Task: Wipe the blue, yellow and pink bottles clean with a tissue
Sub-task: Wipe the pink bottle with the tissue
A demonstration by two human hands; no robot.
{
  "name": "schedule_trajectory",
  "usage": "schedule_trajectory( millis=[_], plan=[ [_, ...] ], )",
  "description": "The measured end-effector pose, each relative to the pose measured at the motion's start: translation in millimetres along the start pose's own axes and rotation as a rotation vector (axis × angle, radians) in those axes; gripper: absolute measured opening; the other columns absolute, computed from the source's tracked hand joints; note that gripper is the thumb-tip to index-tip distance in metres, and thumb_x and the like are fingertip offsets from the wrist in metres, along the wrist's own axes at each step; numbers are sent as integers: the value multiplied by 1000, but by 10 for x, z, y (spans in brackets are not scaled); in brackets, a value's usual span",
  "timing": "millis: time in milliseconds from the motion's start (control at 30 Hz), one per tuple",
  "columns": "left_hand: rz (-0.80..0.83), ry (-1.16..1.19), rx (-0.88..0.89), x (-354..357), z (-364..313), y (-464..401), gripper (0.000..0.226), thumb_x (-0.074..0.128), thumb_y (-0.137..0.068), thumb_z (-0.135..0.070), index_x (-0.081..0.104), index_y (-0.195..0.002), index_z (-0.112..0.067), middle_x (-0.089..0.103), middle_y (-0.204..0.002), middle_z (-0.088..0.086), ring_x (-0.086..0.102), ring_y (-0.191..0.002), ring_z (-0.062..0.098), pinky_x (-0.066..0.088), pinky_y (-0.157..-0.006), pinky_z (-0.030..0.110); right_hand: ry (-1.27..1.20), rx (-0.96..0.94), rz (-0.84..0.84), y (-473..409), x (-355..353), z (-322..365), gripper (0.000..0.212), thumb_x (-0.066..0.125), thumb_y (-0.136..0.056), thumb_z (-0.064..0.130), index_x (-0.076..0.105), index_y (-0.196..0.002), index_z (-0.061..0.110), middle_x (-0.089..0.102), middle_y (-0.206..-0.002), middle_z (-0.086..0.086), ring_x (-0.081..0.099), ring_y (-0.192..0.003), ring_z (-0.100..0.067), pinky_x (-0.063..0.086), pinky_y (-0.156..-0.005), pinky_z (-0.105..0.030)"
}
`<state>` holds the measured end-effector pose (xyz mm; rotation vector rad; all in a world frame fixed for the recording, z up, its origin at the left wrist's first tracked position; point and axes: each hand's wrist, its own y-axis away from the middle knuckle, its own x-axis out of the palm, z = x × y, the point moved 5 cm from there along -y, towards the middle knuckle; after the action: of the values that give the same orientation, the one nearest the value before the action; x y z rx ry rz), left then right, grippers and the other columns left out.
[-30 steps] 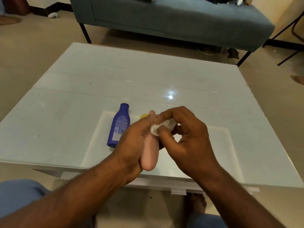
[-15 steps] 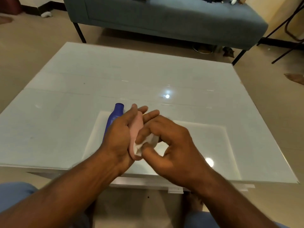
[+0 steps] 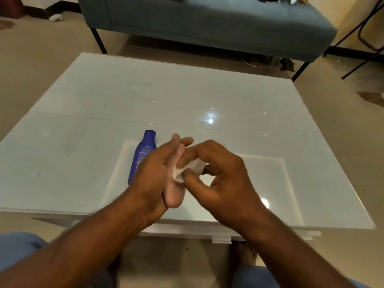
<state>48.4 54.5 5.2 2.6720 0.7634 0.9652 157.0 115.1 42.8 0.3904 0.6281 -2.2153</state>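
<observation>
Bare forearms (image 3: 99,242), no sleeves in view, no watch or rings. Blue trousers over both knees (image 3: 18,248) at the lower corners. One bare foot (image 3: 246,253) beneath the counter edge.

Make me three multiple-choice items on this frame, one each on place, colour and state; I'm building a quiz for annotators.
1. Where does the blue bottle lie?
A. on the white table
B. on the sofa
C. on the floor

2. What colour is the bottle in the left hand?
A. green
B. pink
C. black

3. What is the right hand doing?
A. resting flat
B. gripping the blue bottle
C. pinching a tissue

Key: 1 A, it lies flat on the tabletop; 2 B, the pink bottle shows below the palm; 3 C, fingers pinch the white wad against it.
</observation>
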Motion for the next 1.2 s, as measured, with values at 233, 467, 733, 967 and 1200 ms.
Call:
schedule_trajectory(
  millis=[233,467,733,967,1200],
  plan=[
    [-8,10,-9,35,-19,-4,36,44,-101,-43,68,-116,-21,76,-109,9,74,-100,25,59,-87,41,9,-31,31,14,0,22,20,77,-84,2,73,-95,19,68,-99,10,66,-98,-18,54,-74,-20],
    [-22,-87,-6,79,82,57,33,50,-99,-40,70,-114,-18,77,-103,9,75,-95,23,61,-72,33,19,73,-135,-27,-99,-82,17,70,-90,7,72,-99,21,67,-102,12,66,-100,-13,58,-72,-23],
    [-109,108,-92,-81,-35,-52,39,45,-100,-46,63,-123,-19,75,-115,7,74,-99,26,61,-81,41,24,63,67,27,36,-55,17,76,-87,13,75,-98,26,70,-105,14,67,-103,-14,58,-77,-24],
    [-209,191,-79,-154,4,-67,36,45,-97,-24,65,-125,-12,67,-125,18,66,-113,34,57,-91,42,-94,346,-135,-34,-146,-266,13,73,-94,19,74,-98,31,73,-98,16,69,-93,-7,57,-73,-15],
    [-275,103,44,-138,-38,-94,35,55,-99,-17,58,-133,-9,65,-130,16,65,-117,33,51,-102,53,11,278,36,11,-41,-168,41,80,-91,37,63,-129,37,63,-119,26,63,-111,1,58,-84,-14]
  ],
)
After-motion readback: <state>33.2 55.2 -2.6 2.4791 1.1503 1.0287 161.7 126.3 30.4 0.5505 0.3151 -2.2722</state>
